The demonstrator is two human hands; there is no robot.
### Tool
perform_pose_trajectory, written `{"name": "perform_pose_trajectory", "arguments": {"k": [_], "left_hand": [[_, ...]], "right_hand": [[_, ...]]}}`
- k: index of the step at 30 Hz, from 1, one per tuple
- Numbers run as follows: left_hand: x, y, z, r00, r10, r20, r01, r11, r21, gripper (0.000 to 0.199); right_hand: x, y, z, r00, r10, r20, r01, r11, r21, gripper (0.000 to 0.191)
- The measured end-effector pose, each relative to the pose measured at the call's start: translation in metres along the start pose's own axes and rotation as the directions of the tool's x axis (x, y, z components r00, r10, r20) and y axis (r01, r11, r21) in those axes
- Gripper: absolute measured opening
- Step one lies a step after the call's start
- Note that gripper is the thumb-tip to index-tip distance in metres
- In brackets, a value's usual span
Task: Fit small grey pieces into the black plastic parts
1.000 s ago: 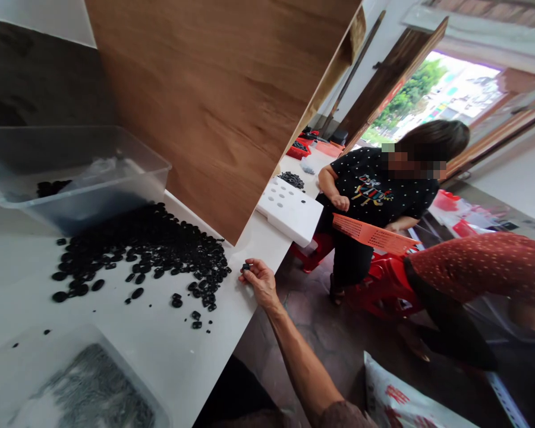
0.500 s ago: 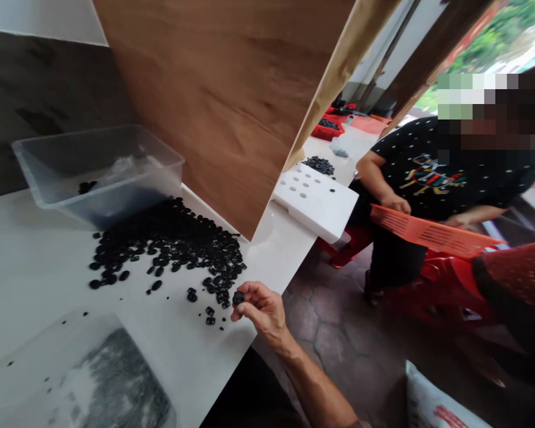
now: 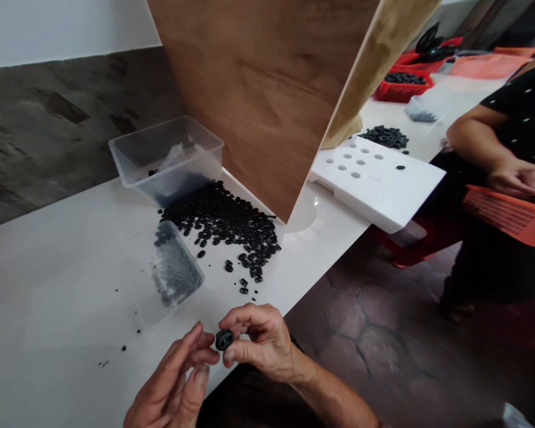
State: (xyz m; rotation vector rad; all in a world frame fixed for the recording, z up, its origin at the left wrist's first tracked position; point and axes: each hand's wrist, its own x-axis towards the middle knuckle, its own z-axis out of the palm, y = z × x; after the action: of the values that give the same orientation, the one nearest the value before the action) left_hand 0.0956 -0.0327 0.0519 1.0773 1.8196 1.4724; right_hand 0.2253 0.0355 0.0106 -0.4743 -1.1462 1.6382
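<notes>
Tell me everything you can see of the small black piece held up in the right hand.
The small black piece is stubby and rounded, with two dark openings side by side on the face toward the camera. It looks like moulded plastic, with a slight sheen and no damage that can be made out. The right hand pinches it between thumb and fingers, near the edge of the white table. The fingers of the left hand are right beside it; whether they touch it is unclear.

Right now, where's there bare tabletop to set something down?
Bare table lies left of the small clear container, specks aside, and in a strip between the black pieces and its right edge. Crowded: against the large bin.
</notes>
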Motion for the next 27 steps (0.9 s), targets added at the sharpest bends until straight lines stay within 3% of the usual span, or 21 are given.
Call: {"name": "perform_pose_trajectory", "arguments": {"k": [2,5,9,12,16,20,24,27], "left_hand": [[0.003,-0.005,0.002,0.986,0.165,0.007,-0.165,0.986,0.030,0.024],[0.008,-0.013,-0.003,0.933,0.344,0.106,-0.355,0.930,0.099,0.035],[0.012,-0.014,-0.010,0.893,0.408,0.189,-0.436,0.889,0.139,0.045],[0.014,-0.011,-0.010,0.852,0.473,0.223,-0.507,0.853,0.125,0.041],[0.015,-0.014,-0.010,0.830,0.504,0.237,-0.543,0.828,0.139,0.035],[0.014,-0.019,-0.013,0.829,0.506,0.240,-0.544,0.829,0.131,0.031],[0.010,-0.022,-0.012,0.857,0.467,0.215,-0.496,0.862,0.104,0.034],[0.005,-0.024,-0.007,0.915,0.384,0.122,-0.393,0.918,0.058,0.035]], "right_hand": [[-0.001,0.000,0.001,1.000,-0.021,0.010,0.021,0.998,-0.053,0.028],[-0.003,0.001,0.002,0.997,0.025,0.075,-0.023,1.000,-0.017,0.029],[-0.006,0.003,0.005,0.986,0.110,0.125,-0.130,0.978,0.164,0.027],[-0.007,0.004,0.008,0.982,0.154,0.112,-0.180,0.944,0.276,0.025],[-0.008,0.003,0.011,0.974,0.203,0.103,-0.226,0.923,0.311,0.023],[-0.011,0.003,0.009,0.969,0.239,0.067,-0.248,0.949,0.195,0.025],[-0.013,0.005,0.008,0.972,0.229,0.051,-0.233,0.968,0.091,0.025],[-0.013,0.009,0.009,0.975,0.214,0.054,-0.219,0.971,0.101,0.025]]}}
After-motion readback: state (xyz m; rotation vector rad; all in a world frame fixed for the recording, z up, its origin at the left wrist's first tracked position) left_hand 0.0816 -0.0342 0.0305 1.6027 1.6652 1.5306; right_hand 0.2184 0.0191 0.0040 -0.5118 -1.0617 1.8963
